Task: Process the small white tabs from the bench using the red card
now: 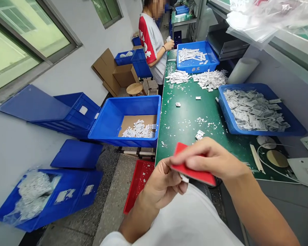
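Note:
In front of my body, at the near edge of the green table, my right hand (212,157) grips a flat red block (201,175). Close below it my left hand (161,184) is closed on a small white plastic piece (184,178), mostly hidden by the fingers and the red block. The block lies over the left fingertips and appears to touch the white piece. Just beyond the hands, a few white pieces (199,134) lie on the green tabletop (187,94) among scattered white scraps.
A blue basket (261,132) heaped with white pieces stands at the right. Further back are loose piles (210,79) and a blue tray (197,69). Left of the table stands a blue bin (123,140), with a red tray (129,196) below. A co-worker (154,48) stands beyond.

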Action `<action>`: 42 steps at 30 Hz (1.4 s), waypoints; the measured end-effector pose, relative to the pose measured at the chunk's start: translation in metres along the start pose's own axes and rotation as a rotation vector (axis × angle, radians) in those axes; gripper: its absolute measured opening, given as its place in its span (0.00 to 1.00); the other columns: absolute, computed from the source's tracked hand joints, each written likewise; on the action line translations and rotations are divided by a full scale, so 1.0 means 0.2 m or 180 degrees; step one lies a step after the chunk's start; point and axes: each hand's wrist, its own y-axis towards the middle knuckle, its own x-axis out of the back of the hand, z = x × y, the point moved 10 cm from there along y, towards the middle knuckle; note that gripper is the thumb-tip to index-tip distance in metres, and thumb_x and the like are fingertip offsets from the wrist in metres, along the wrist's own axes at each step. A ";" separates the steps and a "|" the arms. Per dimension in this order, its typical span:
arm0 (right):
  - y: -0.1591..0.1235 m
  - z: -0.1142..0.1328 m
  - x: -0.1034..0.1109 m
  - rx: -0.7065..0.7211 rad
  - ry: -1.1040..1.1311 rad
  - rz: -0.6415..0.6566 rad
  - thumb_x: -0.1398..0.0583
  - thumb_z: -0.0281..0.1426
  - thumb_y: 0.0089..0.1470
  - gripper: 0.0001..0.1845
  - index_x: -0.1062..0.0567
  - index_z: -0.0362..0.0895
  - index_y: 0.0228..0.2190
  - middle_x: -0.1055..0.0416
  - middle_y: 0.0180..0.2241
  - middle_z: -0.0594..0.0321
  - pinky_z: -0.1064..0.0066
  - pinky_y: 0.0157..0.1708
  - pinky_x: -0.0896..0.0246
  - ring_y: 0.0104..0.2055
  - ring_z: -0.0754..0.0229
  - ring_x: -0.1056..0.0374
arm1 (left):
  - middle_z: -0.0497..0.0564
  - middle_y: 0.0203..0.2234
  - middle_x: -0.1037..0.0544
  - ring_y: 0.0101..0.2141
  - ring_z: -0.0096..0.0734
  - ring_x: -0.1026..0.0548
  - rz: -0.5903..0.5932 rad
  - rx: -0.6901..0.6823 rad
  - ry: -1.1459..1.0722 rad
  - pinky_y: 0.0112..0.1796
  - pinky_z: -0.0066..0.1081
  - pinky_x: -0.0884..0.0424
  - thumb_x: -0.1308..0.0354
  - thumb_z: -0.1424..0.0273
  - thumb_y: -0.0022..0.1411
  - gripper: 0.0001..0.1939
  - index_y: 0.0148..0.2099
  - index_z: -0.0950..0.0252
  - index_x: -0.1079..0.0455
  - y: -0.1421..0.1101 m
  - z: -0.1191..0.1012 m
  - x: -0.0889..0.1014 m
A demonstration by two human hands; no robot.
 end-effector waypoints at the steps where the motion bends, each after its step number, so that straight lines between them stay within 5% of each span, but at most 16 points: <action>1: 0.00 0.01 0.01 0.0034 -0.0091 -0.0098 0.33 0.41 0.56 0.13 0.16 0.49 0.41 0.18 0.37 0.59 0.71 0.35 0.30 0.37 0.59 0.25 | 0.45 0.22 0.20 0.21 0.18 0.23 -0.0034 -0.0048 0.0020 0.22 0.12 0.29 0.25 0.68 0.49 0.13 0.36 0.65 0.22 0.00 -0.01 0.00; 3: -0.02 0.05 0.05 0.0184 -0.0108 -0.0469 0.34 0.39 0.58 0.11 0.16 0.51 0.41 0.19 0.40 0.61 0.73 0.38 0.30 0.40 0.61 0.24 | 0.44 0.23 0.21 0.21 0.17 0.24 -0.0126 -0.0202 0.0095 0.21 0.12 0.31 0.25 0.68 0.50 0.12 0.36 0.64 0.22 0.00 -0.03 0.02; 7: -0.01 0.02 -0.06 0.0012 -0.0236 0.0094 0.35 0.42 0.58 0.13 0.16 0.49 0.41 0.19 0.35 0.60 0.69 0.34 0.29 0.36 0.58 0.24 | 0.45 0.20 0.24 0.19 0.18 0.26 -0.0060 -0.0254 0.0411 0.21 0.15 0.32 0.26 0.65 0.51 0.14 0.35 0.65 0.25 0.00 -0.04 0.01; 11: -0.05 0.04 0.17 0.0314 -0.0655 -0.1453 0.36 0.41 0.59 0.13 0.17 0.49 0.40 0.20 0.43 0.59 0.66 0.44 0.32 0.47 0.55 0.28 | 0.44 0.22 0.24 0.22 0.20 0.27 -0.0205 -0.0752 0.0523 0.25 0.20 0.31 0.25 0.65 0.49 0.14 0.33 0.63 0.27 -0.03 -0.13 0.02; 13: -0.09 0.03 0.20 0.0397 -0.0362 -0.1708 0.37 0.40 0.59 0.11 0.17 0.50 0.40 0.22 0.46 0.60 0.69 0.42 0.33 0.47 0.56 0.29 | 0.45 0.22 0.24 0.24 0.21 0.29 -0.0251 -0.0960 0.0570 0.26 0.21 0.32 0.24 0.66 0.48 0.15 0.32 0.62 0.28 -0.05 -0.17 0.02; 16: -0.16 0.01 0.17 0.0383 0.0363 -0.1598 0.39 0.36 0.59 0.09 0.19 0.51 0.40 0.24 0.41 0.62 0.71 0.29 0.36 0.31 0.62 0.32 | 0.45 0.23 0.23 0.24 0.21 0.31 -0.0331 -0.1144 0.0559 0.25 0.21 0.36 0.24 0.68 0.47 0.15 0.32 0.62 0.28 -0.06 -0.21 0.03; 18: -0.19 -0.01 0.11 0.0224 0.0852 -0.1311 0.40 0.34 0.58 0.11 0.21 0.52 0.42 0.29 0.30 0.65 0.71 0.21 0.45 0.21 0.66 0.43 | 0.45 0.23 0.23 0.25 0.21 0.31 -0.0371 -0.1183 0.0557 0.25 0.21 0.36 0.24 0.69 0.47 0.15 0.32 0.62 0.28 -0.06 -0.22 0.04; 21: -0.21 -0.03 0.04 0.0034 0.1236 -0.0951 0.42 0.35 0.58 0.09 0.23 0.51 0.39 0.45 0.18 0.71 0.72 0.18 0.56 0.17 0.67 0.56 | 0.44 0.24 0.22 0.25 0.20 0.30 -0.0353 -0.1185 0.0666 0.27 0.21 0.35 0.25 0.69 0.49 0.14 0.32 0.63 0.29 -0.05 -0.22 0.04; 24: -0.22 -0.04 0.03 0.0075 0.1299 -0.0931 0.43 0.36 0.60 0.09 0.24 0.50 0.31 0.51 0.16 0.72 0.72 0.18 0.61 0.17 0.68 0.60 | 0.46 0.28 0.19 0.28 0.23 0.24 -0.0527 -0.1614 0.1284 0.31 0.24 0.29 0.27 0.72 0.52 0.12 0.34 0.63 0.28 -0.08 -0.28 0.04; 27: -0.24 -0.02 0.03 0.0327 0.1233 -0.1068 0.41 0.35 0.61 0.06 0.22 0.53 0.35 0.49 0.16 0.73 0.73 0.18 0.58 0.17 0.68 0.58 | 0.47 0.31 0.17 0.34 0.29 0.20 -0.0894 -0.2700 0.2412 0.37 0.31 0.22 0.30 0.79 0.54 0.10 0.37 0.62 0.25 -0.20 -0.39 -0.01; 31: -0.20 0.01 -0.09 0.0315 0.0721 -0.0373 0.36 0.38 0.59 0.07 0.17 0.52 0.37 0.37 0.15 0.69 0.72 0.18 0.49 0.16 0.67 0.47 | 0.46 0.35 0.16 0.37 0.35 0.18 -0.0766 -0.3813 0.3319 0.37 0.37 0.19 0.33 0.85 0.53 0.17 0.41 0.59 0.24 -0.33 -0.41 -0.15; 35: -0.20 0.02 0.06 0.0156 -0.0014 -0.1277 0.33 0.36 0.56 0.10 0.16 0.52 0.41 0.25 0.25 0.64 0.74 0.23 0.38 0.25 0.65 0.33 | 0.45 0.37 0.15 0.38 0.37 0.17 -0.0638 -0.4409 0.3986 0.36 0.39 0.17 0.33 0.84 0.55 0.22 0.48 0.56 0.25 -0.41 -0.39 -0.22; 39: -0.15 -0.01 -0.04 -0.0069 0.0249 -0.0490 0.32 0.38 0.55 0.12 0.16 0.50 0.41 0.27 0.20 0.65 0.74 0.22 0.36 0.21 0.65 0.34 | 0.46 0.39 0.15 0.38 0.38 0.17 -0.0513 -0.4635 0.4573 0.36 0.41 0.16 0.35 0.81 0.58 0.22 0.52 0.55 0.26 -0.43 -0.37 -0.24; 42: -0.17 -0.02 0.03 -0.0104 0.0324 -0.0934 0.33 0.38 0.57 0.14 0.17 0.49 0.45 0.28 0.20 0.66 0.76 0.22 0.37 0.22 0.67 0.35 | 0.48 0.41 0.15 0.40 0.40 0.17 -0.0436 -0.4833 0.4933 0.37 0.43 0.16 0.38 0.82 0.58 0.20 0.50 0.57 0.25 -0.45 -0.35 -0.24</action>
